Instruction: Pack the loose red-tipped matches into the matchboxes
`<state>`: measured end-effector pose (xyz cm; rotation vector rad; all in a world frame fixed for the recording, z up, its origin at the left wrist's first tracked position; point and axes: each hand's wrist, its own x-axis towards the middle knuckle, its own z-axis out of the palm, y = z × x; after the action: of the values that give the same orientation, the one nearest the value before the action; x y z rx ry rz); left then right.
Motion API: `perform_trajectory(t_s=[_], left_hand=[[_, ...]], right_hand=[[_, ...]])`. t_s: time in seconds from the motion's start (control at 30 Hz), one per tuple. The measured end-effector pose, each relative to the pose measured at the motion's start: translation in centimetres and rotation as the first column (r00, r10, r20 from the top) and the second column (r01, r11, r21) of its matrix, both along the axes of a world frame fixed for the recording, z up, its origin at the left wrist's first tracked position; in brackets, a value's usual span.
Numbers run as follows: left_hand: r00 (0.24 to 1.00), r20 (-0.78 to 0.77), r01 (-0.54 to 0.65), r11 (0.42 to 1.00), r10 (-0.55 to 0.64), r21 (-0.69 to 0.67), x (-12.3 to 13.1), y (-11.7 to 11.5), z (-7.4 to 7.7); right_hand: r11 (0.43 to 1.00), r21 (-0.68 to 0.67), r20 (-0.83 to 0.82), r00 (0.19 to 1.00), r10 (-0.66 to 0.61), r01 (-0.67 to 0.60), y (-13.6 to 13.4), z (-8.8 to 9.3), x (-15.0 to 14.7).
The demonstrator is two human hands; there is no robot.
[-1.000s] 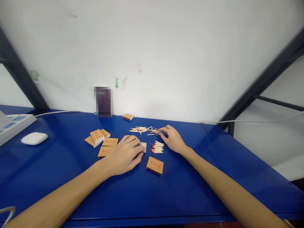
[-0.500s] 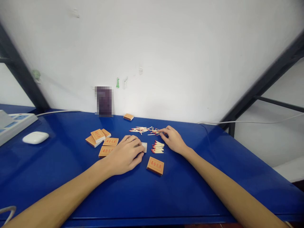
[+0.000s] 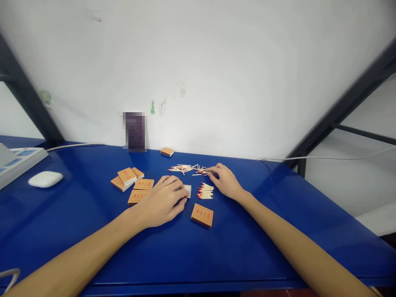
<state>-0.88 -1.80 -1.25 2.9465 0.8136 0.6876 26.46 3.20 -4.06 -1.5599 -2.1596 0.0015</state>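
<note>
My left hand is closed around a small white matchbox tray, whose right end shows beyond the fingers. My right hand has its fingertips bent down on loose matches at the right end of a scattered pile; whether a match is pinched is too small to tell. Below that hand lies a row of matches, red heads to the left. An orange matchbox sits nearer the front. More matchboxes lie left of my left hand, some of them stacked.
Against the wall stand a dark pixelated object and one matchbox. A white earphone case and a power strip lie at the left of the blue table. Dark metal bars flank both sides.
</note>
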Motion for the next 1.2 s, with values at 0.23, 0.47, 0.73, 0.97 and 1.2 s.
perform_trajectory(t_s=[0.23, 0.47, 0.73, 0.97, 1.2], left_hand=[[1.0, -0.009, 0.002, 1.0, -0.002, 0.001, 0.0, 0.0, 0.1], [1.0, 0.005, 0.004, 1.0, -0.004, -0.001, 0.0, 0.0, 0.1], [1.0, -0.004, -0.002, 1.0, 0.002, 0.001, 0.0, -0.1, 0.1], [1.0, -0.016, -0.006, 1.0, 0.006, 0.023, 0.0, -0.1, 0.2], [0.999, -0.027, -0.022, 0.999, 0.023, 0.04, -0.1, 0.0, 0.0]], right_hand=[[1.0, 0.005, -0.014, 1.0, 0.004, -0.004, 0.2, -0.1, 0.2], [0.997, -0.049, 0.008, 0.999, 0.052, -0.052, -0.7, 1.2, 0.6], [0.971, -0.185, -0.1, 0.985, 0.137, -0.154, -1.7, 2.6, 0.0], [0.962, -0.192, -0.105, 0.978, 0.179, -0.196, -2.1, 3.0, 0.1], [0.941, -0.202, -0.139, 0.959, 0.247, -0.272, -2.4, 3.4, -0.2]])
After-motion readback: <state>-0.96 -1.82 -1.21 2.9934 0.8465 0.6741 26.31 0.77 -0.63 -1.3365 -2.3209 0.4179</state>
